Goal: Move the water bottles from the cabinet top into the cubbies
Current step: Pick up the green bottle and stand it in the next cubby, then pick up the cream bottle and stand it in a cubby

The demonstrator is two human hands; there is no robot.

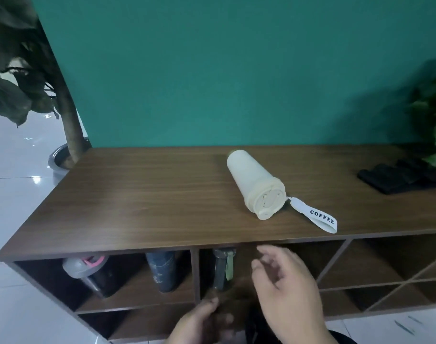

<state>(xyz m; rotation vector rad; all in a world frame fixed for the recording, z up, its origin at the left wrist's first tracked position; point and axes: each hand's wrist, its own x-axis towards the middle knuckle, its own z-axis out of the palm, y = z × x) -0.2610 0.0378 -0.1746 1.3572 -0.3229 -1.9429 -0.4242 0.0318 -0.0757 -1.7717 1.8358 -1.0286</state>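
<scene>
A cream bottle (255,181) lies on its side on the wooden cabinet top (137,194), lid toward me, with a white "COFFEE" strap (316,217) trailing to its right. In the cubbies below stand a grey-lidded dark bottle (87,271), a dark blue bottle (162,271) and a dark bottle with a green strap (223,268). My right hand (289,289) hovers in front of the middle cubby, fingers apart, holding nothing. My left hand (202,321) is lower, blurred, fingers loosely curled, with nothing visible in it.
A black folded item (400,178) lies at the cabinet top's right end beside a leafy plant (435,115). A potted tree (65,135) stands left of the cabinet. The right cubbies (376,271) have diagonal dividers. A teal wall is behind.
</scene>
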